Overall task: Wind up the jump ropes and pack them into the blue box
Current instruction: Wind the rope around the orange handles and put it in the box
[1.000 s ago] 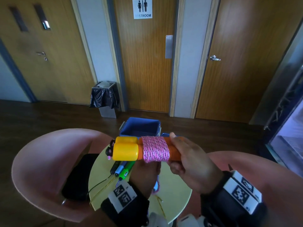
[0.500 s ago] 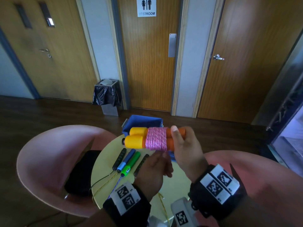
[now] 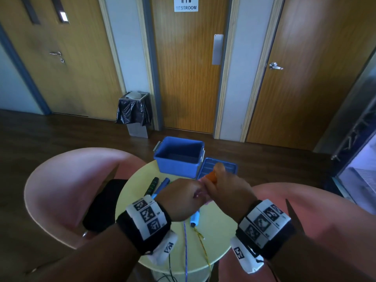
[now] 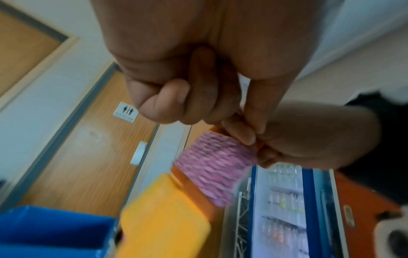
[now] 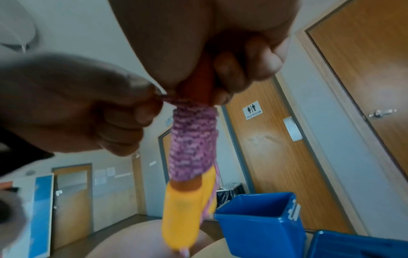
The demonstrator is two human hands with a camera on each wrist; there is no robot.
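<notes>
Right wrist view: right hand [image 5: 223,57], fingers curled around the bare orange end of a jump rope bundle [image 5: 192,144] (paired orange plastic handles with yellow end caps, pink braided cord wound round the middle); left hand [image 5: 84,103], thumb and forefinger pinching the loose tail of the pink cord just where the winding ends, touching the bundle.

Location: bundle held in the air above the round pale-yellow table [image 3: 211,237], near the open blue plastic box [image 3: 179,157]; flat blue lid [image 3: 227,166] just beside the box; further slim rope handles, black and blue [image 3: 160,186], lying on the table with thin cords trailing off its near edge.

Orientation: long axis of the bundle runs along the handles; yellow caps point away from the right palm and downward toward the table.

Step in hand, as judged: securing the cord tail; advisable to keep tension with the left pinch, tuck the tail under the last turn, hold the handles together so the coils stay put; then lay the bundle flat in the box.
</notes>
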